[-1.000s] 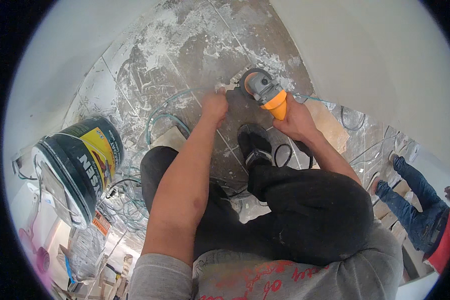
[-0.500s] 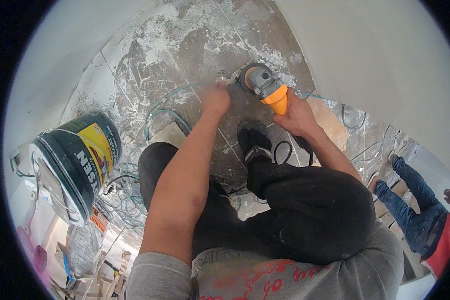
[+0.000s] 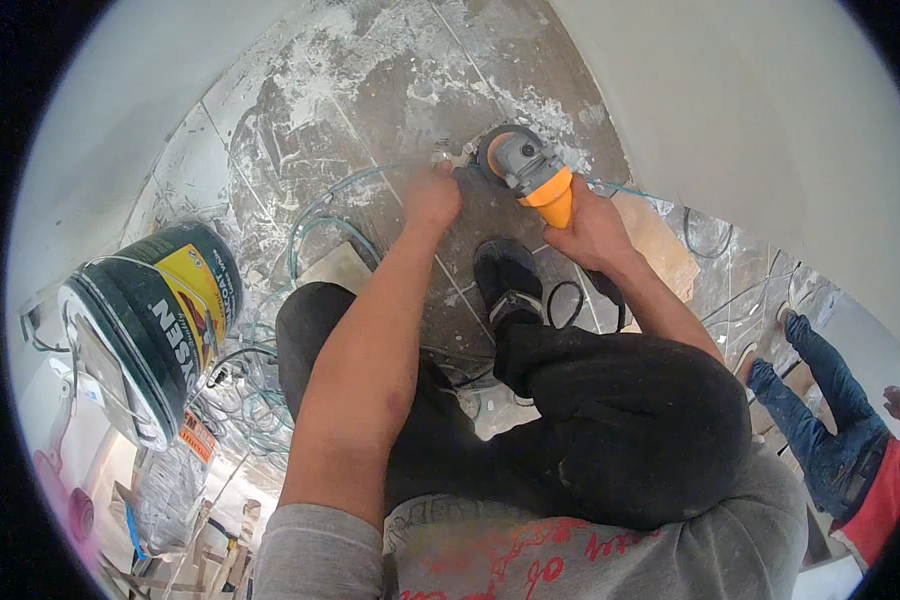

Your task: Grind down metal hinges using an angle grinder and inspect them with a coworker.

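My right hand (image 3: pixel 588 222) is wrapped around the orange body of an angle grinder (image 3: pixel 536 176). The grinder's grey head and round disc guard point up and to the left, close above the floor. To the left of the disc, my left hand (image 3: pixel 432 198) is closed, its fingers pinched around a small light-coloured piece that is blurred and too small to name. That piece sits just beside the disc; whether the two touch I cannot tell. Beneath both hands lies a tiled floor (image 3: pixel 400 110) smeared with white plaster.
A dark green bucket (image 3: pixel 185 290) with a white lid stands at left, near tangled cables (image 3: pixel 260 390). A loose tile (image 3: pixel 336 270) lies by my knee, a tan board (image 3: pixel 660 245) beyond my right hand. White walls (image 3: pixel 730 110) flank me. Another person (image 3: pixel 830 430) stands at right.
The grinder has shifted very slightly to the left. My left hand stays in nearly the same place. The other person at right has moved a little.
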A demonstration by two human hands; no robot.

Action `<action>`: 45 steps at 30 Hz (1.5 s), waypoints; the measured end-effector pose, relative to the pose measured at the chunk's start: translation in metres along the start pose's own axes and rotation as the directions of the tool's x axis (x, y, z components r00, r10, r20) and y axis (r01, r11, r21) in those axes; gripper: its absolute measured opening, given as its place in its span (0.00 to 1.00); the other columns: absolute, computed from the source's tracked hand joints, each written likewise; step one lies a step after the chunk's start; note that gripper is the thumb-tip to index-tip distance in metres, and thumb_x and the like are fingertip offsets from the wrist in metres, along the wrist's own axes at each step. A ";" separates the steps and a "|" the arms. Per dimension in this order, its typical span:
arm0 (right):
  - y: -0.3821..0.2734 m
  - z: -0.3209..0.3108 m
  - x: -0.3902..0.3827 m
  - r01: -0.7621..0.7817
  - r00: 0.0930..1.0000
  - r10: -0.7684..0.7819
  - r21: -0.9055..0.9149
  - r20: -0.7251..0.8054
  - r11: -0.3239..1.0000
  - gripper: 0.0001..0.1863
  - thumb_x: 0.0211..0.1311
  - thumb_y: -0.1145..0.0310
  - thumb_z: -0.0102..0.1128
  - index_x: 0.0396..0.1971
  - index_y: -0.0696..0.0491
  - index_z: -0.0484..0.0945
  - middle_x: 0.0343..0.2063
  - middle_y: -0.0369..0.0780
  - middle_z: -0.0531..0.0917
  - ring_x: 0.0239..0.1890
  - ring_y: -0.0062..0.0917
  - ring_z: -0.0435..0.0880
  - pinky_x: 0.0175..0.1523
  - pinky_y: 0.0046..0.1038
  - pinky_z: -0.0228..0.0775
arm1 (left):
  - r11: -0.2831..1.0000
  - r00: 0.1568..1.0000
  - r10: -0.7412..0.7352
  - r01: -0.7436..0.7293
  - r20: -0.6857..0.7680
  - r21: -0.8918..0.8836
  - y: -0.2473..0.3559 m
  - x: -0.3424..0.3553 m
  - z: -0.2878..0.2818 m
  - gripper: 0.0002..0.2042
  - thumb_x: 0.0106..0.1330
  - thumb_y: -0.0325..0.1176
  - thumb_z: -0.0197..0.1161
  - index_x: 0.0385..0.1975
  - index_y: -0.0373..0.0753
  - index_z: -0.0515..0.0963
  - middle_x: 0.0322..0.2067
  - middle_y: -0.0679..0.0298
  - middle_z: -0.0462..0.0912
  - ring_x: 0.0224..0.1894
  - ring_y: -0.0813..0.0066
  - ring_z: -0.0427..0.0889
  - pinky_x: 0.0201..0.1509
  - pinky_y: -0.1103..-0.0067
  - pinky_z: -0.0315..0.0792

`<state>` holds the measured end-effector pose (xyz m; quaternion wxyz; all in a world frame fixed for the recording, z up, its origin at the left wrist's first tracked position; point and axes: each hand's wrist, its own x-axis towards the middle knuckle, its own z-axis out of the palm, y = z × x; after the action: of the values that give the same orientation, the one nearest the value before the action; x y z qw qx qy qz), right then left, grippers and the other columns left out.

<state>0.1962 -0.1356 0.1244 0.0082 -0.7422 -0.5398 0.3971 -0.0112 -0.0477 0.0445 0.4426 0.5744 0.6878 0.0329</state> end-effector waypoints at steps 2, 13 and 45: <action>0.001 0.000 0.001 0.018 1.000 -0.018 -0.004 -0.008 1.000 0.33 0.44 0.63 0.63 0.51 0.59 0.63 0.35 0.56 0.81 0.41 0.54 0.79 0.46 0.46 0.72 | 0.999 0.999 -0.034 0.034 0.012 0.000 0.001 0.001 0.001 0.22 0.72 0.44 0.49 0.41 0.25 0.76 0.42 0.35 0.78 0.48 0.38 0.76 0.52 0.58 0.69; -0.007 -0.003 0.000 -0.006 1.000 0.006 -0.033 0.012 0.999 0.31 0.44 0.63 0.66 0.47 0.61 0.64 0.35 0.57 0.81 0.41 0.53 0.81 0.47 0.47 0.73 | 0.998 1.000 -0.027 0.028 -0.008 0.055 -0.001 0.000 0.001 0.22 0.72 0.43 0.46 0.40 0.28 0.79 0.41 0.38 0.79 0.48 0.39 0.77 0.53 0.57 0.69; -0.027 -0.049 -0.013 -0.020 0.984 0.042 0.124 -0.175 0.992 0.36 0.43 0.63 0.65 0.56 0.57 0.65 0.43 0.53 0.81 0.47 0.50 0.79 0.52 0.41 0.71 | 0.524 0.876 -0.091 0.447 0.474 -0.725 -0.003 0.001 -0.025 0.08 0.76 0.37 0.46 0.38 0.40 0.68 0.23 0.68 0.70 0.20 0.77 0.69 0.22 0.77 0.66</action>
<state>0.2024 -0.1141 0.1773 0.0951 -0.7811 -0.5000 0.3617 -0.0291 -0.0366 0.0578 0.7798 0.1827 0.5757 0.1647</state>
